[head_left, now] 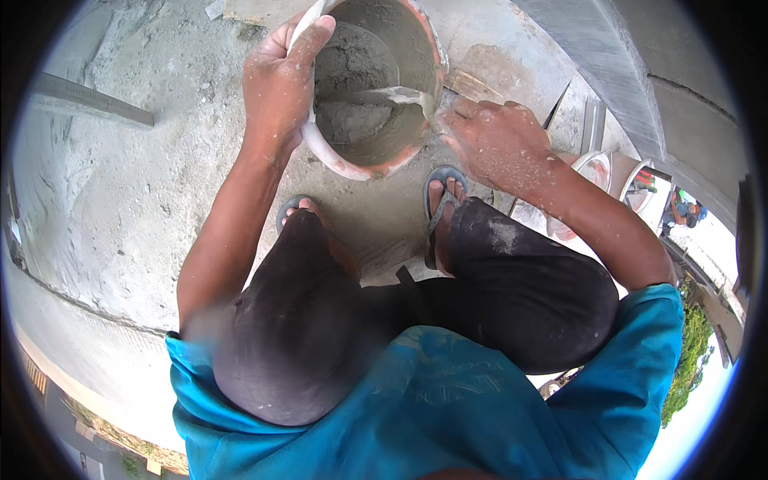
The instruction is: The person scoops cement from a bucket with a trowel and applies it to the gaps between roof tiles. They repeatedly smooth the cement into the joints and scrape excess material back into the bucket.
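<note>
A bucket (418, 142) with a whitish, mortar-smeared rim stands tilted in front of my feet. Wet grey mortar (352, 68) lies inside it, with a pale ridge or edge across the middle that I cannot identify. My left hand (280, 88) is closed round the bucket's left rim, thumb on top. Against the right side of the bucket is my right hand (500, 144), speckled with mortar, its fingers curled in; what they hold, if anything, is hidden.
Rough cement-covered floor (184, 152) surrounds me, with a metal bar (96, 102) at the left. Beyond my right forearm stand more buckets (592, 172). A grey concrete edge (616, 64) curves along the upper right. Another person (684, 210) appears far off at the right.
</note>
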Tool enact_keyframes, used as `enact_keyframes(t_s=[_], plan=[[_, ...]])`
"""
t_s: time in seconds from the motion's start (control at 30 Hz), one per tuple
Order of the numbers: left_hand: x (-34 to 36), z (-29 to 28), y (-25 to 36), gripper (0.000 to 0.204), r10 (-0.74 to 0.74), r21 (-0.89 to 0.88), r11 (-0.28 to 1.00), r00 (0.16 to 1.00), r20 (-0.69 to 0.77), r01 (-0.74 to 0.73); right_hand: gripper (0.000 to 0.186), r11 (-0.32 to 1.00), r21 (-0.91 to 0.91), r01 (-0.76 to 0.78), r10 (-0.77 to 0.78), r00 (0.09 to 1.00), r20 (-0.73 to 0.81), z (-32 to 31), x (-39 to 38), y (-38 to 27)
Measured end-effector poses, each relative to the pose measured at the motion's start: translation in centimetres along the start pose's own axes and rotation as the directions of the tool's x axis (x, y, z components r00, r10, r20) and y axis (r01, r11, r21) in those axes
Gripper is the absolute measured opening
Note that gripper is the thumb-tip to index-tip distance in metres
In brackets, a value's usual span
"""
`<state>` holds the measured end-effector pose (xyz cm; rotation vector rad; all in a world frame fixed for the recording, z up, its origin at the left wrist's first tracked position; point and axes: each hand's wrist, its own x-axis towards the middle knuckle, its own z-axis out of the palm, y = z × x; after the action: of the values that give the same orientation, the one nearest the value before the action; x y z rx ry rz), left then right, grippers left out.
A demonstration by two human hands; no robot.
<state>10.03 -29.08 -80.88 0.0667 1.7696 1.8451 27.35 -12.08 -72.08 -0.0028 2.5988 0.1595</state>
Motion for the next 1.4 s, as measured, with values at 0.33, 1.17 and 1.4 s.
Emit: enact_keyframes(t_s=[0.33, 1.17, 1.4], plan=[[-2.5, 1.7, -1.9, 0.037, 0.059, -0.006, 0.998, 0.997, 0.046, -0.058, 0.033, 0.517, 0.665, -0.539, -0.114, 0.726, 0.678, 3.9, 3.1, 3.7], [-3.9, 3.2, -0.4, 0.029, 0.188, 0.175, 0.968, 0.981, -0.047, -0.177, 0.034, 0.999, -0.019, -0.032, 0.03, 0.996, -0.085, -0.9, -1.8, 11.1], [-4.5, 4.2, -1.7, 0.031, 0.307, 0.251, 0.915, 0.949, 0.072, -0.315, 0.03, 0.985, 0.172, 0.011, 0.006, 0.996, -0.094, 6.9, 0.7, 5.8]])
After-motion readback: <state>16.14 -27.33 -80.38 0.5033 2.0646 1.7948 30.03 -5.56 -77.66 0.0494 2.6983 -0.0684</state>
